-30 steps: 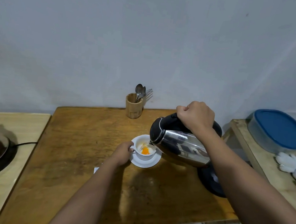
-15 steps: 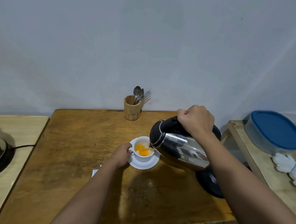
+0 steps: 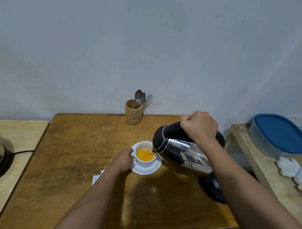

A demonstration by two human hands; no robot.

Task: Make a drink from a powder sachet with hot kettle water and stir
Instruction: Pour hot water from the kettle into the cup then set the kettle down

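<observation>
Wooden table (image 3: 78, 162), near edge: two forearms reaching in.
Left hand (image 3: 123, 160): closed on the handle of the white cup (image 3: 144, 156), steadying it on its saucer (image 3: 145, 169).
Cup: holds orange liquid, partly filled.
Right hand (image 3: 200, 126): fisted around the black handle of the steel kettle (image 3: 181, 155), tilted, spout over the cup rim.
Kettle base (image 3: 211, 188): right, under the forearm.
Far edge: wooden holder (image 3: 133, 112) with spoons.
Risk: overtilting could overflow the cup and scald the steadying fingers.
</observation>
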